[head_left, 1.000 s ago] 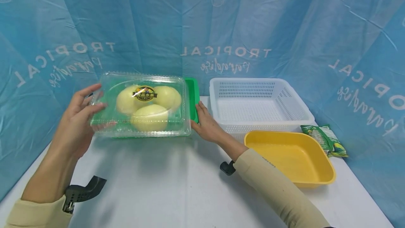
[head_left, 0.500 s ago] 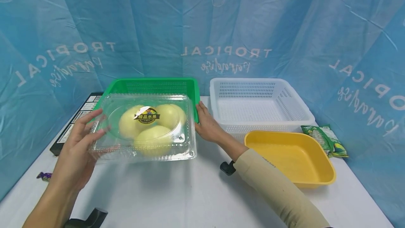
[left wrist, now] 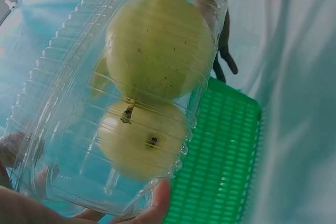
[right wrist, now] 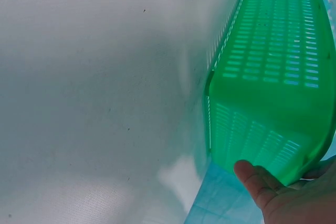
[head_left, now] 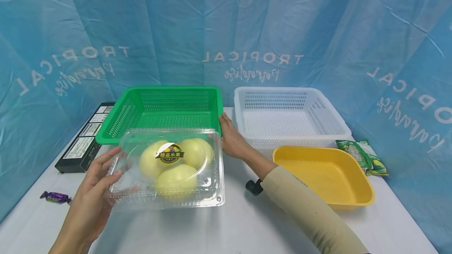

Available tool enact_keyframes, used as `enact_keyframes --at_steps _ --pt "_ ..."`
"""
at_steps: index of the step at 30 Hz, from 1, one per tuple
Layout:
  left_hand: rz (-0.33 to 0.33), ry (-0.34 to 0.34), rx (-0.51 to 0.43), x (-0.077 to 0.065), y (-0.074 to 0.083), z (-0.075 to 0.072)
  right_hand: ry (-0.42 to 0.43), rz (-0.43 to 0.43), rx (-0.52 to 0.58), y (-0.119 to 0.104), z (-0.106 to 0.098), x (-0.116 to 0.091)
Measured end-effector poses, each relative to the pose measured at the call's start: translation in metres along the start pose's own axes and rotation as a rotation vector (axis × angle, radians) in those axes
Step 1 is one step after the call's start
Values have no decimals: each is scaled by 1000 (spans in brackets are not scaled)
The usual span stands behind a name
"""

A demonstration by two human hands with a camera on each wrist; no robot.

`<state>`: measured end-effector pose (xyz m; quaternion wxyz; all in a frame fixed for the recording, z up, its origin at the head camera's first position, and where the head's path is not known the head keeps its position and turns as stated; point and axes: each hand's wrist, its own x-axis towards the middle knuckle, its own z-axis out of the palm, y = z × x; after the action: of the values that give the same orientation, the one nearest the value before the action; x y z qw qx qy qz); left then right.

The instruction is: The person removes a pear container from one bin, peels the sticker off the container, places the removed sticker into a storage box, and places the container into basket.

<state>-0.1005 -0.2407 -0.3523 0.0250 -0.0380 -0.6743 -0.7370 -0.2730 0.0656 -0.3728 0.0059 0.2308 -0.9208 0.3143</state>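
My left hand (head_left: pixel 93 195) grips the left end of a clear plastic clamshell box (head_left: pixel 141 185). Through its lid, under a dark "quality fruit" label, show three pale yellow-green fruits (head_left: pixel 176 179). The box overlaps the front of the green basket (head_left: pixel 159 91) in the head view, with a shadow on the table below it. In the left wrist view, a stem shows on one fruit (left wrist: pixel 142 142) and dark specks on another. With fingers straight, my right hand (head_left: pixel 233 138) rests against the basket's right end wall; its thumb (right wrist: pixel 252 179) lies on that wall in the right wrist view.
To the right stand a white basket (head_left: pixel 293 138) and a yellow tub (head_left: pixel 318 177), with green snack packets (head_left: pixel 363 156) beside them. A black box (head_left: pixel 79 152) lies left of the green basket, and a purple wrapped candy (head_left: pixel 55 197) lies nearer. Blue curtain encloses the back and sides.
My left hand has brought the fruit box down and toward me, from over the green basket to in front of it, uncovering the basket's inside, black box and candy. My right hand stays put.
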Motion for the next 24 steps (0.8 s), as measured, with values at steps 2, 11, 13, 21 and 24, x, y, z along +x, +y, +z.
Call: enact_keyframes --at_steps 2,11,13,21,24 --pt "-13 -9 4 -4 -5 -1 -3 4 0 0 0 0" --pt "-119 -7 57 -16 -24 2 -41 42 34 -3 -1 -2" --pt "-138 1 71 -17 -28 4 -44 38 40 -3 -1 -3" --pt "-238 49 130 -17 -38 15 -36 30 30 -2 -1 -2" --pt "-250 55 133 -16 -40 18 -34 26 28 -3 -1 -2"
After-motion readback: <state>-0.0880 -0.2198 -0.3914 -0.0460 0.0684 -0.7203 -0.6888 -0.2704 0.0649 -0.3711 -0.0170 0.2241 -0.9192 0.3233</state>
